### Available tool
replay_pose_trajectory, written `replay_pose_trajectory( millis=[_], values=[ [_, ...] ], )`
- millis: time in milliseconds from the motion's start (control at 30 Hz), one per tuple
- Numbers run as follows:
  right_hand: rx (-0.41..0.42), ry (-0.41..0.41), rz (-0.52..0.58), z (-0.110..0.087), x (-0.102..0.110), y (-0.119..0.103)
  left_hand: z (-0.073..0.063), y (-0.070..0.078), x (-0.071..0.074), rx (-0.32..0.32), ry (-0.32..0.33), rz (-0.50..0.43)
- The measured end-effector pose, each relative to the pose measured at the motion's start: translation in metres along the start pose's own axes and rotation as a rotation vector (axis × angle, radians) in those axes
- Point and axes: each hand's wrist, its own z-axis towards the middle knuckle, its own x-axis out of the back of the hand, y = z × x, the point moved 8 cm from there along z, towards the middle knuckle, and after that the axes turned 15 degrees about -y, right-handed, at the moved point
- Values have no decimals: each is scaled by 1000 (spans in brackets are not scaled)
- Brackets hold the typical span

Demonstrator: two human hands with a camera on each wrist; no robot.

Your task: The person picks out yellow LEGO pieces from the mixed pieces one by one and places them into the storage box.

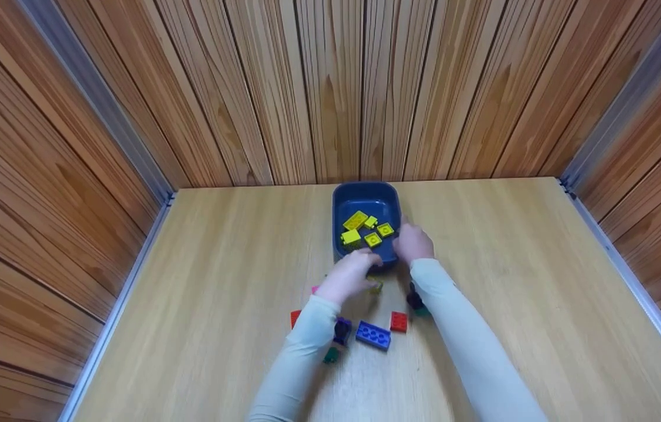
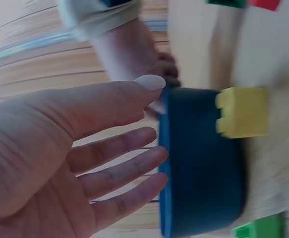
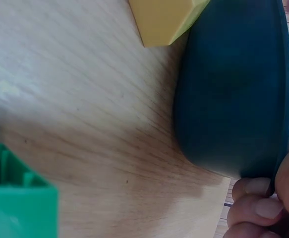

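A dark blue plastic bin (image 1: 365,191) stands near the back wall with several yellow toy bricks (image 1: 355,220) inside. My right hand (image 1: 414,242) grips its right side; in the right wrist view the curled fingers (image 3: 257,208) and thumb pinch the rim. My left hand (image 1: 351,274) is over the bin's near end. Its fingers look straight and spread in the left wrist view, near the rim, with nothing between them. A yellow brick (image 2: 246,113) lies outside the bin, just in front of its near wall and partly hidden by the left hand in the head view.
In front of the bin lie a blue brick (image 1: 373,336), a red brick (image 1: 399,322), a dark blue brick (image 1: 342,331) and green bricks (image 1: 331,354). Another red brick (image 1: 295,318) and a pink one (image 1: 314,289) show partly behind the left arm. Wooden walls (image 1: 330,88) enclose the table.
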Motion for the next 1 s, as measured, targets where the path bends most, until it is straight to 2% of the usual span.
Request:
replay_pose_trajectory(
  millis=[167,333,733,867,1000],
  values=[
    [-3,-4,14,1,0,1,6,2,-18,15,-52,36],
    [9,16,12,-1,1,0,11,4,-30,15,-78,57],
    [-4,28,0,-1,2,-1,24,5,-40,44,-90,240],
    [-22,-1,10,0,0,0,26,2,-41,46,-77,238],
    [-35,-17,22,2,-1,1,27,-1,-40,53,-61,167]
  ],
)
